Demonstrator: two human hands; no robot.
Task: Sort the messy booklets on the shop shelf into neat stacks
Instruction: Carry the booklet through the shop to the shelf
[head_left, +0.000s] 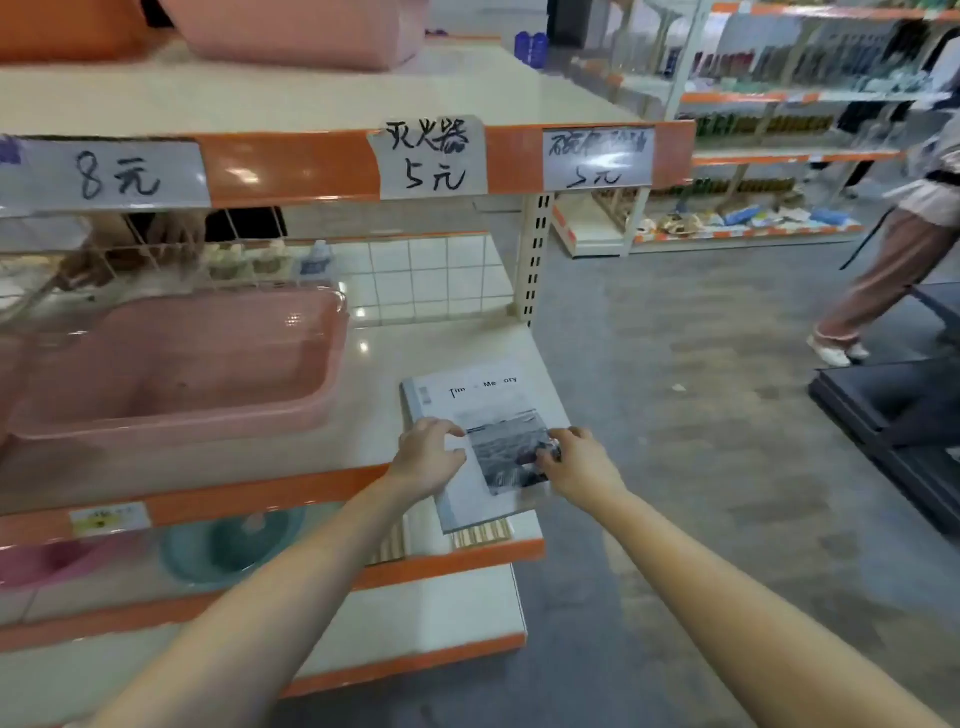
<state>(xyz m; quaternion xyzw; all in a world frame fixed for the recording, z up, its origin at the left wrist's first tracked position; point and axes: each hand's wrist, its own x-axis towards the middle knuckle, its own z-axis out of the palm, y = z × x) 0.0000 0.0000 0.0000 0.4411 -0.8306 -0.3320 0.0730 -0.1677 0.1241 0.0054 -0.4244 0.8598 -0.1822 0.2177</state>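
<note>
A white booklet (485, 410) with a grey sea photo and the words "Time Memory" lies at the right end of the middle shelf (415, 353). It tops a small pile; a striped cover (480, 532) shows beneath its near edge. My left hand (426, 457) rests on the booklet's near left edge, fingers curled on the cover. My right hand (576, 460) presses on the near right edge, fingertips on the photo. Both hands touch the top booklet, which lies flat.
A pink plastic basin (176, 364) fills the shelf left of the booklets. Orange shelf edges carry handwritten price labels (431, 158). Basins sit on the lower shelf (228, 545). A person (893, 249) walks in the aisle at right, near dark flat panels (904, 431) on the floor.
</note>
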